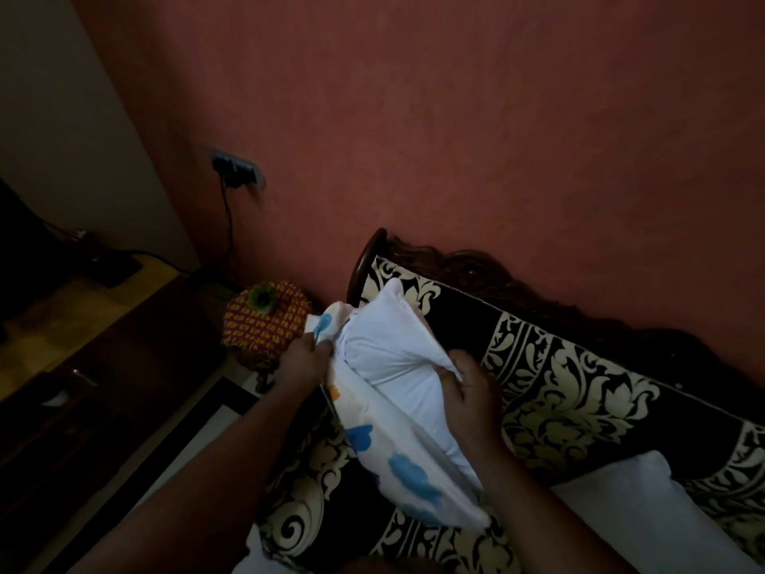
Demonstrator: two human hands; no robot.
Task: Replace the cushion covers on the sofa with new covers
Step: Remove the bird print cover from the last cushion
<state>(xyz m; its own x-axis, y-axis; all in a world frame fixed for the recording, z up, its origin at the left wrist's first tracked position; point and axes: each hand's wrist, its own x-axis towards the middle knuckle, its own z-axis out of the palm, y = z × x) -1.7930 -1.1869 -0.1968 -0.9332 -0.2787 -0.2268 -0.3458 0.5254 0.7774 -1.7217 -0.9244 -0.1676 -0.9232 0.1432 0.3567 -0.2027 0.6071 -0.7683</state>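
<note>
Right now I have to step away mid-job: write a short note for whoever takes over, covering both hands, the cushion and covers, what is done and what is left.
Left hand: grips the open edge of the patterned cover.
Right hand: grips the opposite edge of the same opening.
Cushion: white, standing on the sofa, its lower part inside the cover, its top sticking out.
Done: cover partly on.
Left: pull the cover fully over the top and close it. A second white cushion lies bare to the right, likely next. No spare covers are in view.
</note>
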